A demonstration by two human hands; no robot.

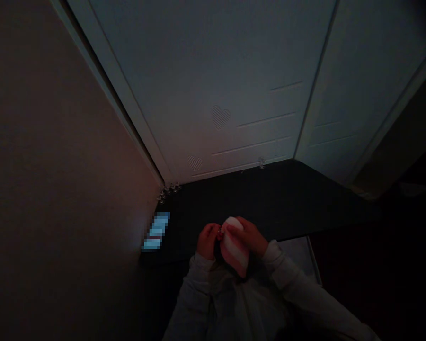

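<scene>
In dim light, a pink-and-white striped soft piece (235,253), fabric-like, is held in front of my body. My right hand (254,236) is closed around its upper right side, thumb across the front. My left hand (206,240) is closed in a pinch at its upper left edge, on a small dark red piece (220,233). What that red piece is, and whether it is joined to the striped one, is too dark to make out.
Below the white panel (184,85) with embossed hearts runs a dark tabletop (270,194). Several small clear knob-like pieces (168,188) stand in its left corner, another clear piece (261,162) at the back. A lit, pixelated screen (156,232) is by the left wall. A pale flat box (301,255) lies beside my right forearm.
</scene>
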